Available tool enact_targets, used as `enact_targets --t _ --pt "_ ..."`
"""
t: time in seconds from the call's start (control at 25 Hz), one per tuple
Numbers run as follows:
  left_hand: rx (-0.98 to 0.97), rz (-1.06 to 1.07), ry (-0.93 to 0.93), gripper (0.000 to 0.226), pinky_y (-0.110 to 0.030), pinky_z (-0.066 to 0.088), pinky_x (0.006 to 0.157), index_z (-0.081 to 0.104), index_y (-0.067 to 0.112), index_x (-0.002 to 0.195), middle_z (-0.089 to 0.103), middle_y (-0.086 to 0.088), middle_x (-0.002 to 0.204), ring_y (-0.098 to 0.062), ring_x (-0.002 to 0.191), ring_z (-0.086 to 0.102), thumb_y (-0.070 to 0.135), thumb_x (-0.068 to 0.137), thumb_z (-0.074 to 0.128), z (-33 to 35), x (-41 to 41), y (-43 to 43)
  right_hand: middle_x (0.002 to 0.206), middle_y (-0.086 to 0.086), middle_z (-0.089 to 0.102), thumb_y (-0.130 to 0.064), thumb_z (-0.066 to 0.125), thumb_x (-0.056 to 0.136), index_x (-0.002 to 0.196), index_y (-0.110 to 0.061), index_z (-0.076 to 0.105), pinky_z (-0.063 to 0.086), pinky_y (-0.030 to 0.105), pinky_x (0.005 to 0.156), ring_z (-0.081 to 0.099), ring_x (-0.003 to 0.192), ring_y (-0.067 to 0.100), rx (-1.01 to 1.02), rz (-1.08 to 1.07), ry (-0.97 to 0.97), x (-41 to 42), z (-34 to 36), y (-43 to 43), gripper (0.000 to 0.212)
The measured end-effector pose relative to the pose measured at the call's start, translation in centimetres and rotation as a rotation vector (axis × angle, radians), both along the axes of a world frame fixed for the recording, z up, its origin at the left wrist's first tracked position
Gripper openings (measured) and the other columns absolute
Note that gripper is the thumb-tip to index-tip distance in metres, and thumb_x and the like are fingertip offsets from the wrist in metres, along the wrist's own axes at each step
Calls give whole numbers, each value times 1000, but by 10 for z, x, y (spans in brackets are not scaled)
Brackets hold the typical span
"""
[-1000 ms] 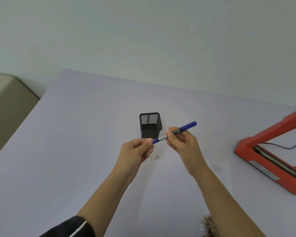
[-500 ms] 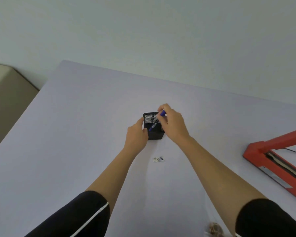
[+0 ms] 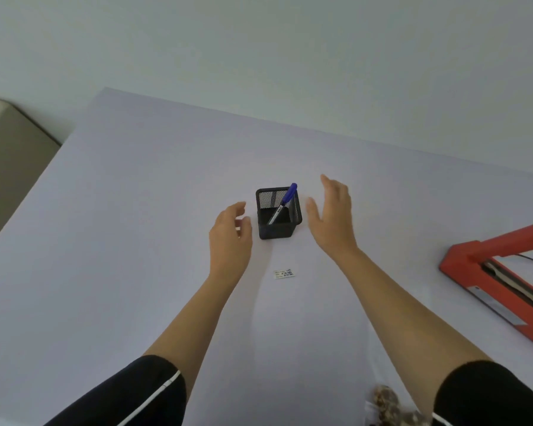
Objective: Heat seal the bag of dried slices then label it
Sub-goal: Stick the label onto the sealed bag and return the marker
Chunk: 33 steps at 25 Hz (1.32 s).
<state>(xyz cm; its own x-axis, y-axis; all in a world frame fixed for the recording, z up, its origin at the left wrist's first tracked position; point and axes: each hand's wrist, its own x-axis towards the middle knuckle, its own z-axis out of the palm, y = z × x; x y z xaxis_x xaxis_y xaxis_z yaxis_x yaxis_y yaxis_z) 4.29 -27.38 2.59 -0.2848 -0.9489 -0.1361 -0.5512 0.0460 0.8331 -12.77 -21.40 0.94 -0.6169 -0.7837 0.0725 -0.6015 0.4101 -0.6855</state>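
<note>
- Head view: a black mesh pen holder (image 3: 278, 214) stands upright near the middle of a pale lilac surface (image 3: 120, 210), and serves here as the landmark.
- A blue marker pen (image 3: 283, 202) leans inside the pen holder, its capped blue end sticking out over the far right rim.
- The left hand (image 3: 230, 238) hovers just left of the pen holder, apart from it; its grip is loosely open, fingers curled, with nothing in it.
- The right hand (image 3: 333, 216) hovers just right of the pen holder, also not touching it; its grip is spread wide open and empty.
- A small printed label (image 3: 284, 273) lies flat on the surface, nearer the person than the pen holder, between the two forearms.
- The bag of dried slices (image 3: 388, 407) lies well nearer the person than the pen holder, at the bottom edge of the view beside the right sleeve (image 3: 486, 395); only part of it shows, so its seal cannot be judged.
- The red heat sealer (image 3: 499, 281) sits well to the right of the pen holder, its arm raised, with a black cord running off behind it.
- The left sleeve (image 3: 130, 398) is dark with a thin white stripe.
</note>
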Motion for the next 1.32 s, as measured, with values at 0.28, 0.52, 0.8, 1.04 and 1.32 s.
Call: enact_targets --t 0.28,0.52,0.8,1.04,1.32 --pt "40 -262 -200 27 -24 47 82 65 7 115 58 -5 106 -16 77 55 13 90 59 -72 28 51 108 8 53 -17 59 88 122 -12 59 49 41 85 54 98 23 215 233 -8 33 -65 87 33" --pt "-82 -326 -258 28 -24 46 74 67 9 113 58 -6 102 -18 82 57 19 87 64 -87 15 64 113 6 55 -29 67 83 113 -20 66 43 33 81 53 101 22 259 272 66 47 -67 79 31" --pt "9 -282 -193 8 -30 50 75 67 7 91 65 -6 90 -17 77 57 10 87 60 -78 11 64 101 4 60 -16 68 83 92 -12 69 49 31 84 56 95 18 201 240 -148 50 -62 74 10" --pt "159 -215 -46 6 -4 42 64 66 16 92 65 9 76 -2 70 59 19 88 63 -52 21 59 85 -6 69 -19 66 85 88 -20 67 50 15 71 66 81 7 132 10 -635 59 -39 75 3" --pt "56 -136 56 26 -1 43 72 69 15 112 72 4 96 0 78 61 16 87 65 -41 28 72 91 1 71 -16 66 85 86 -25 67 53 23 79 70 81 8 27 -45 -842 64 -20 74 9"
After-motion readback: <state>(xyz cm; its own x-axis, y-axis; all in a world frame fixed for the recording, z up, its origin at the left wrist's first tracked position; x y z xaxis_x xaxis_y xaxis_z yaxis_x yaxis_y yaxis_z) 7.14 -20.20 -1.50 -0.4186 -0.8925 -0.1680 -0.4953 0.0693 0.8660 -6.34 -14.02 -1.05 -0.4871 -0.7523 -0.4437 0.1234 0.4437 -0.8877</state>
